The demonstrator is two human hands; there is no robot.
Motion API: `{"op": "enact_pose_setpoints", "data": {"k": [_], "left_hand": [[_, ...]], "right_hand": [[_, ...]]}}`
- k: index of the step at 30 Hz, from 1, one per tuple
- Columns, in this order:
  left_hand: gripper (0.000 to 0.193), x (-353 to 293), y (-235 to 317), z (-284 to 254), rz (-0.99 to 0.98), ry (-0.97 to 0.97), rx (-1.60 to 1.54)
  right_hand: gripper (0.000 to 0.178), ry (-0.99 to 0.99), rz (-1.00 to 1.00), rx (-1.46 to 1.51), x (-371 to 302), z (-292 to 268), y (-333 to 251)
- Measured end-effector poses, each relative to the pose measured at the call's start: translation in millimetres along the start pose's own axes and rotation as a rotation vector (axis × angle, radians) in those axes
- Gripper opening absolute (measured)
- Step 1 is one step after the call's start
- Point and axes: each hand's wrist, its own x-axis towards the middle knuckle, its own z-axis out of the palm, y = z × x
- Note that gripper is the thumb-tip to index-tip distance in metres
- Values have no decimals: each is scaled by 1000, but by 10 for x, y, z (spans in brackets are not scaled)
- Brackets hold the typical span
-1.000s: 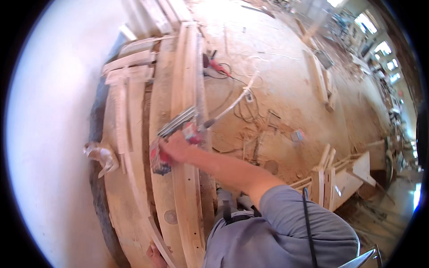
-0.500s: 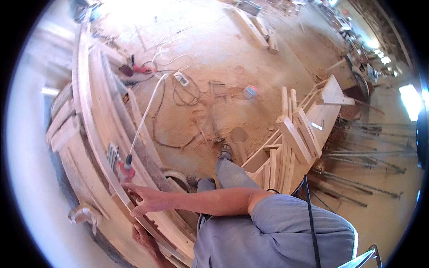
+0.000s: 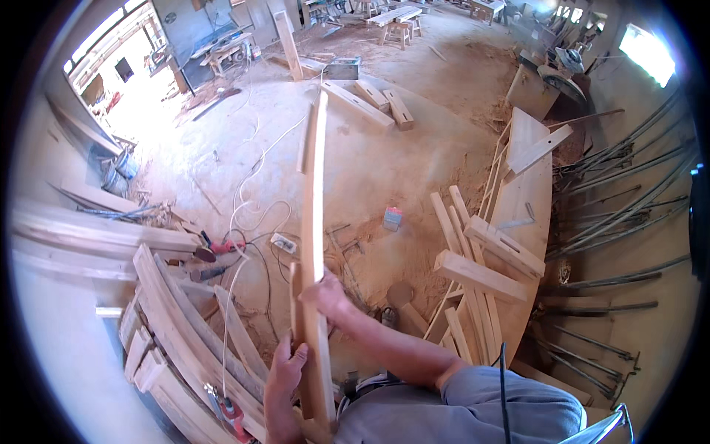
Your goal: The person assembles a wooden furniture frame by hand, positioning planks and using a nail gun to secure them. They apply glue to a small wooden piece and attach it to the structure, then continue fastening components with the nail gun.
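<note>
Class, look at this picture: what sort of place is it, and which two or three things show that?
Most likely a woodworking shop. Both hands grip a long wooden strip, curved boards are stacked at the left, and cut timber lies at the right on a sawdust-covered floor.

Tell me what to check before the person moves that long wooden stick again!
1. Both hands on the wood: ok. The left hand grips the long curved strip low down and the right hand holds it higher up.
2. Far end free: ok. Its tip stands up over bare floor, touching nothing.
3. Floor underfoot: not ok. White cables loop across the sawdust right ahead.
4. Tools nearby: not ok. A red power tool lies on the floor beside the stack of curved pieces.
5. Space on the right: cannot tell. The pile of boards stands close, but the gap is hard to judge.
</note>
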Motion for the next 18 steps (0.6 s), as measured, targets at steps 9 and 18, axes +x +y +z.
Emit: {"op": "enact_pose_setpoints", "data": {"k": [9,18], "left_hand": [[62,874,1026,972,304,51,87],[19,1088,3594,2308,1733,368,-22]], "right_hand": [[20,249,316,329,969,-1919,-403],[32,344,415,554,1039,-2919,-633]]}}
